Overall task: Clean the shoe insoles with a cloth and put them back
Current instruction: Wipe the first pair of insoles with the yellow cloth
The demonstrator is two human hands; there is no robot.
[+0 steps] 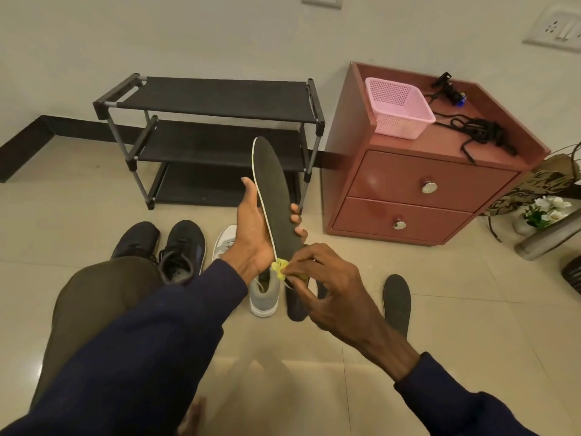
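View from above of a person sitting on a tiled floor. At the centre, the left hand (253, 229) grips a dark insole (273, 190), with the thumb along its pale left edge and the fingertips curled round its right edge. The insole stands nearly upright, toe toward 12 o'clock. Just below it, toward 6 o'clock, the right hand (327, 278) pinches a small yellow cloth (279, 267) between thumb and fingers, against the insole's heel end. On the floor under the hands stands a grey shoe (264, 297). Just to its right lies what looks like a second insole (297, 306), partly hidden by the right hand. A third insole (396, 302) lies apart at 4 o'clock. At 9 o'clock a pair of dark shoes (177, 250) sits beside the person's knee (103, 284), and a white shoe (225, 239) shows behind the left wrist. At 11 o'clock a black three-shelf shoe rack (213, 96) stands against the wall. At 2 o'clock a red two-drawer cabinet (408, 184) carries a pink basket (397, 108) and tangled black cables (481, 133).
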